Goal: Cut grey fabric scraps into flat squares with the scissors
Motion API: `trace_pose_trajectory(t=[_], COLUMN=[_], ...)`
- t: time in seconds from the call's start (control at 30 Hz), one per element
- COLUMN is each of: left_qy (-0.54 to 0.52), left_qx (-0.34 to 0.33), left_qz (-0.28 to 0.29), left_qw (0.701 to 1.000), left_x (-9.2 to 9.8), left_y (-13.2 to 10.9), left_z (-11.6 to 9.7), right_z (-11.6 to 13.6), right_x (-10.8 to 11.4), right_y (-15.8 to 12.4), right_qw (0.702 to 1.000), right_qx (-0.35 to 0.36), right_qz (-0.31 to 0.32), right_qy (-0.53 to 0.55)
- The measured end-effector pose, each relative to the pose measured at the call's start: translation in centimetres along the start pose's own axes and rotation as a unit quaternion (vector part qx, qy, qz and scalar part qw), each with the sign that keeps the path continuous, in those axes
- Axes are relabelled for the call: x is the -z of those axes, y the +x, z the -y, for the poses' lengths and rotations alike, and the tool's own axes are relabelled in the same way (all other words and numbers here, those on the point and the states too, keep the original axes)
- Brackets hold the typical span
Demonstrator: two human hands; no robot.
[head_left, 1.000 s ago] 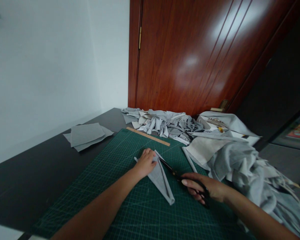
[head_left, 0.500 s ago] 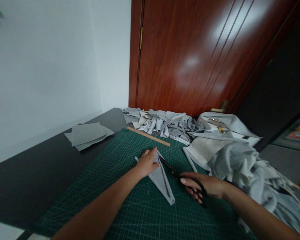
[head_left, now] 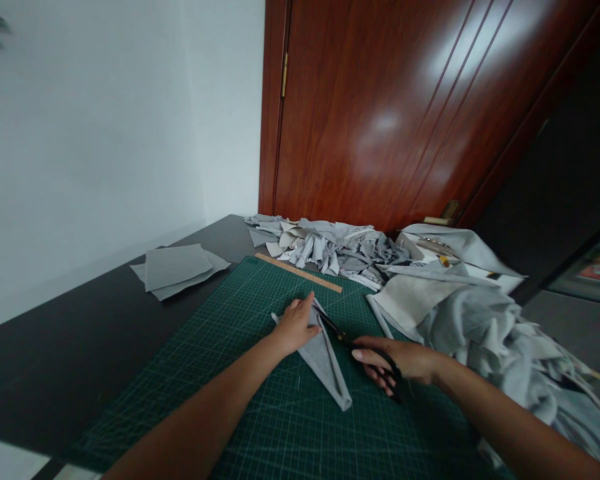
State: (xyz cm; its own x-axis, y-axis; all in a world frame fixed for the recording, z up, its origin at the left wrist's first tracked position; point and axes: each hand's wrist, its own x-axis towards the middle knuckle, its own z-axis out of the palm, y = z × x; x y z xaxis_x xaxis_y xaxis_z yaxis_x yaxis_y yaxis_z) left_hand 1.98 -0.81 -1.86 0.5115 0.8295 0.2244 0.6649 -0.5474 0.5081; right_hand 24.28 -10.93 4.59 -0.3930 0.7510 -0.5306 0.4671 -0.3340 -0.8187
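Note:
Flat on the green cutting mat point(head_left: 280, 427) lies a narrow, tapering piece of grey fabric point(head_left: 324, 363), with a curled strip along its right side. My left hand point(head_left: 295, 327) rests on its upper part, fingers stretched out and thumb apart, pressing it down. Black scissors point(head_left: 337, 331) are in my right hand point(head_left: 390, 360), whose fingers are wrapped round the handles. The blades point up and left, reaching the fabric's edge close beside my left fingertips. Part of the fabric is hidden under my left hand.
A wooden ruler point(head_left: 300, 272) lies across the mat's far edge. Behind it is a heap of grey scraps point(head_left: 330, 243). Stacked cut pieces point(head_left: 177, 267) sit on the dark table point(head_left: 40, 340) at left. Bunched grey cloth point(head_left: 485, 333) and an open box point(head_left: 495, 275) crowd the right.
My right hand has shifted a little left and up with the scissors, bringing them closer to the fabric. My left hand and the fabric have stayed in place.

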Motion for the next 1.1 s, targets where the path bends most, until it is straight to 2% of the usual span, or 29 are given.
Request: trace_pose_trajectory(t=[0.2, 0.43, 0.67, 0.83, 1.1], left_qy=[-0.003, -0.016, -0.006, -0.008, -0.007], left_qx=[-0.001, -0.006, 0.000, 0.004, -0.002], left_qz=[-0.003, -0.015, -0.001, 0.000, -0.007], left_qw=[1.000, 1.000, 1.000, 1.000, 1.000], left_x=[-0.1, -0.1, 0.3, 0.3, 0.1], left_y=[0.0, -0.1, -0.1, -0.1, 0.0], left_z=[0.1, 0.2, -0.2, -0.2, -0.1], right_z=[-0.1, -0.3, -0.6, -0.6, 0.5], right_x=[-0.5, -0.7, -1.2, -1.3, -0.5], right_y=[0.0, 0.1, 0.2, 0.2, 0.5], right_qw=[1.000, 0.999, 0.998, 0.997, 0.999], right_qx=[0.017, 0.029, 0.040, 0.046, 0.012], right_qz=[-0.026, -0.028, -0.043, -0.039, -0.009], right_qy=[0.006, 0.036, 0.037, 0.056, 0.032])
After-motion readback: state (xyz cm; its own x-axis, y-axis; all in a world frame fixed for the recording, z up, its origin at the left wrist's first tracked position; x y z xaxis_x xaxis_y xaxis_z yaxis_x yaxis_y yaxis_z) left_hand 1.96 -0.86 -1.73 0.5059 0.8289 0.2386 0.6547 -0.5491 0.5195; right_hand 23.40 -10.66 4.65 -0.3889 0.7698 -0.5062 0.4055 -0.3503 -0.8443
